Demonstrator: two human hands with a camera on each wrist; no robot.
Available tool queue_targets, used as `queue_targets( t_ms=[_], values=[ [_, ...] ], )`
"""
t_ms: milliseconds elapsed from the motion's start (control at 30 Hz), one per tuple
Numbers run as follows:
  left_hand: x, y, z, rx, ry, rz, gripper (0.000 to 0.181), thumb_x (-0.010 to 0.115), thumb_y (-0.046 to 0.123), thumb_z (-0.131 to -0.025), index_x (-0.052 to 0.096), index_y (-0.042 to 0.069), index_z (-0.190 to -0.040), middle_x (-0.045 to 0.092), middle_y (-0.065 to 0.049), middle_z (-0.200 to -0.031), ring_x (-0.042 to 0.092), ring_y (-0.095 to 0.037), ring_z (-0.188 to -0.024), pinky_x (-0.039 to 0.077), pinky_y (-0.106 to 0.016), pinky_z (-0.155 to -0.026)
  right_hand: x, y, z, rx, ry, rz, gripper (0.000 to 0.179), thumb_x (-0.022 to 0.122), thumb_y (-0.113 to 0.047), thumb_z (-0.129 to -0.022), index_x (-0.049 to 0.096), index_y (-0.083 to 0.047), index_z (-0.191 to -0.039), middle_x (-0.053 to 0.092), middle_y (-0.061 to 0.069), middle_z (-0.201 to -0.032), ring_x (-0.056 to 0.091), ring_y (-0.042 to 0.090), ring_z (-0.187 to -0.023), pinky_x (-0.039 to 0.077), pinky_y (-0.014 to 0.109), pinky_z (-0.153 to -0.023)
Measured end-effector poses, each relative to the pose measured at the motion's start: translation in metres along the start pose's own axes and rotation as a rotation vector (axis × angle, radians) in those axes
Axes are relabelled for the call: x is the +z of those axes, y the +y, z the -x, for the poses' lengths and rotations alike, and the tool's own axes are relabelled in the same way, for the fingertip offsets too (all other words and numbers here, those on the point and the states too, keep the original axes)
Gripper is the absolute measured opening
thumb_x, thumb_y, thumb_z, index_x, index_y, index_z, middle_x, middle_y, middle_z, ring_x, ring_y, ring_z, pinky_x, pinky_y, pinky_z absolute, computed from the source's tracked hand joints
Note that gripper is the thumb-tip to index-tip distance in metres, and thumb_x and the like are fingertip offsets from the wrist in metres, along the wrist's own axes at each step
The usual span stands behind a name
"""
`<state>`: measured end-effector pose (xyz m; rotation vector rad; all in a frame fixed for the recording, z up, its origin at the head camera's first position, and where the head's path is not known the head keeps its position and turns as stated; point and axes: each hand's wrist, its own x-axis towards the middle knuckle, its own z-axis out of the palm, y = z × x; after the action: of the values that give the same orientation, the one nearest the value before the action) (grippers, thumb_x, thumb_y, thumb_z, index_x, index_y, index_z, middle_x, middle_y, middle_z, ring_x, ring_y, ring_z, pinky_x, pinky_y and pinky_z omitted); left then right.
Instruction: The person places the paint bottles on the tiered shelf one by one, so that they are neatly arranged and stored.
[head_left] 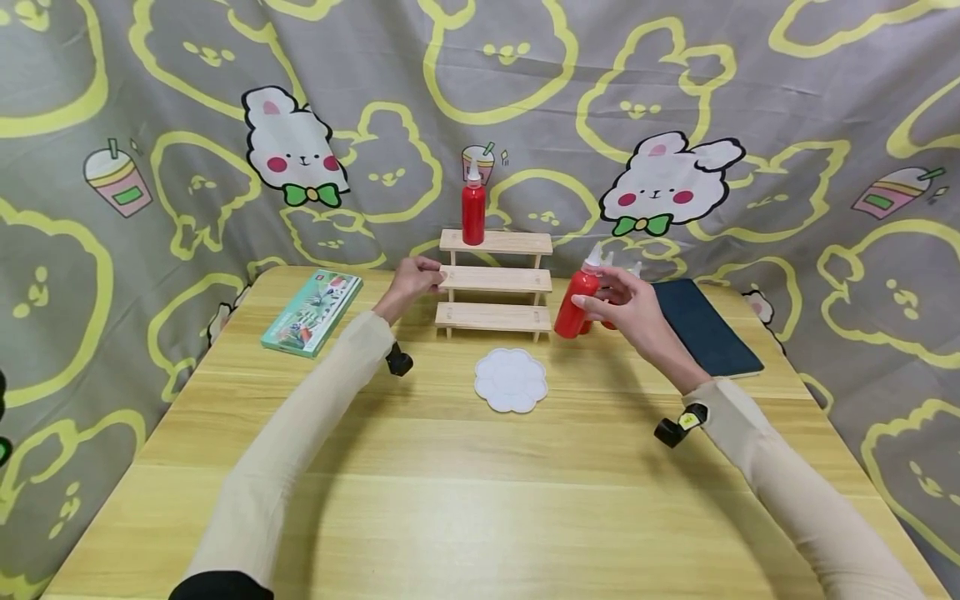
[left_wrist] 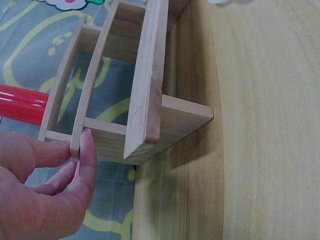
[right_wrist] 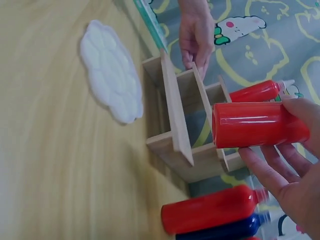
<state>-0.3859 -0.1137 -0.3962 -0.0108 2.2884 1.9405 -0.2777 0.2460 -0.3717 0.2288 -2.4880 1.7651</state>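
Observation:
My right hand grips a red squeeze bottle with a white nozzle, held tilted off the table to the right of a three-tier wooden stand. The left end of the stand's middle shelf is pinched between the thumb and fingers of my left hand. A second red bottle stands upright on the top shelf, toward its left end. Behind the right hand, more bottles stand on the table, partly hidden in the head view; the right wrist view shows a red one and a dark blue one.
A white flower-shaped palette lies in front of the stand. To the left is a green flat box, and at the right a dark blue flat notebook-like item. A patterned grey curtain hangs behind the table.

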Motion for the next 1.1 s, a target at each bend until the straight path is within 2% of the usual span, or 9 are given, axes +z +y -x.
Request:
queue_targets(
  t_ms=[133, 233, 433, 633, 700, 867, 900, 1000, 1100],
  values=[
    [0.000, 0.000, 0.001, -0.003, -0.003, 0.003, 0.040, 0.061, -0.003, -0.101, 0.053, -0.016, -0.138, 0.058, -0.033, -0.138, 0.066, -0.040, -0.109, 0.059, -0.045, -0.109, 0.006, -0.006, -0.009, -0.033, -0.008, 0.002, 0.057, 0.082, -0.034, -0.094, 0.058, -0.020, -0.144, 0.067, 0.010, -0.133, 0.066, 0.019, -0.111, 0.066, 0.027, -0.090],
    [0.000, 0.000, 0.000, 0.000, -0.004, 0.004, 0.039, 0.061, -0.003, -0.102, 0.054, -0.016, -0.138, 0.058, -0.033, -0.138, 0.066, -0.038, -0.106, 0.059, -0.045, -0.108, 0.012, -0.012, -0.016, -0.077, 0.003, 0.015, 0.056, 0.081, -0.030, -0.094, 0.059, -0.019, -0.144, 0.067, 0.012, -0.134, 0.067, 0.018, -0.110, 0.064, 0.020, -0.085],
    [0.001, 0.000, -0.001, 0.006, -0.003, -0.009, 0.039, 0.060, -0.002, -0.102, 0.054, -0.016, -0.138, 0.058, -0.033, -0.138, 0.067, -0.039, -0.107, 0.059, -0.046, -0.108, 0.023, -0.021, -0.033, -0.156, 0.020, -0.013, 0.056, 0.082, -0.022, -0.093, 0.061, -0.015, -0.144, 0.068, 0.015, -0.133, 0.068, 0.018, -0.109, 0.065, 0.020, -0.083],
    [0.002, 0.002, 0.001, 0.003, -0.004, -0.001, 0.040, 0.060, -0.003, -0.102, 0.053, -0.017, -0.138, 0.058, -0.033, -0.139, 0.063, -0.048, -0.118, 0.057, -0.048, -0.110, 0.030, -0.026, -0.046, -0.155, 0.033, 0.017, 0.058, 0.082, -0.027, -0.093, 0.060, -0.018, -0.146, 0.068, 0.013, -0.133, 0.068, 0.022, -0.112, 0.065, 0.020, -0.083],
    [0.002, 0.002, 0.001, 0.000, -0.006, 0.003, 0.040, 0.060, -0.003, -0.102, 0.052, -0.016, -0.139, 0.057, -0.033, -0.139, 0.062, -0.049, -0.120, 0.057, -0.048, -0.111, 0.032, -0.028, -0.051, -0.160, 0.037, 0.019, 0.058, 0.082, -0.029, -0.093, 0.060, -0.019, -0.146, 0.068, 0.012, -0.133, 0.068, 0.023, -0.113, 0.067, 0.026, -0.085],
    [0.001, 0.000, 0.001, 0.004, 0.002, -0.005, 0.040, 0.059, -0.003, -0.102, 0.053, -0.016, -0.139, 0.057, -0.033, -0.139, 0.064, -0.047, -0.117, 0.058, -0.047, -0.110, 0.037, -0.033, -0.064, -0.186, 0.059, 0.010, 0.058, 0.082, -0.027, -0.093, 0.060, -0.017, -0.146, 0.066, 0.013, -0.135, 0.067, 0.028, -0.115, 0.067, 0.031, -0.087],
    [0.001, 0.000, 0.001, 0.006, 0.006, -0.006, 0.039, 0.059, -0.003, -0.102, 0.053, -0.016, -0.138, 0.058, -0.033, -0.138, 0.065, -0.046, -0.115, 0.058, -0.047, -0.109, 0.038, -0.033, -0.067, -0.193, 0.069, 0.012, 0.058, 0.081, -0.026, -0.094, 0.060, -0.017, -0.146, 0.066, 0.014, -0.135, 0.066, 0.030, -0.117, 0.066, 0.027, -0.086],
    [0.001, 0.000, 0.000, 0.011, 0.017, -0.019, 0.038, 0.060, -0.002, -0.102, 0.054, -0.016, -0.137, 0.059, -0.033, -0.137, 0.066, -0.043, -0.111, 0.059, -0.046, -0.108, 0.043, -0.034, -0.076, -0.226, 0.103, 0.012, 0.057, 0.080, -0.023, -0.095, 0.060, -0.015, -0.147, 0.065, 0.015, -0.136, 0.064, 0.032, -0.121, 0.062, 0.028, -0.096],
    [0.001, -0.001, -0.001, 0.010, 0.028, -0.024, 0.038, 0.061, -0.002, -0.102, 0.056, -0.016, -0.136, 0.060, -0.032, -0.136, 0.067, -0.042, -0.110, 0.060, -0.045, -0.107, 0.048, -0.034, -0.086, -0.270, 0.134, -0.013, 0.054, 0.079, -0.019, -0.095, 0.061, -0.013, -0.146, 0.066, 0.016, -0.136, 0.062, 0.032, -0.123, 0.057, 0.036, -0.108]
  ],
)
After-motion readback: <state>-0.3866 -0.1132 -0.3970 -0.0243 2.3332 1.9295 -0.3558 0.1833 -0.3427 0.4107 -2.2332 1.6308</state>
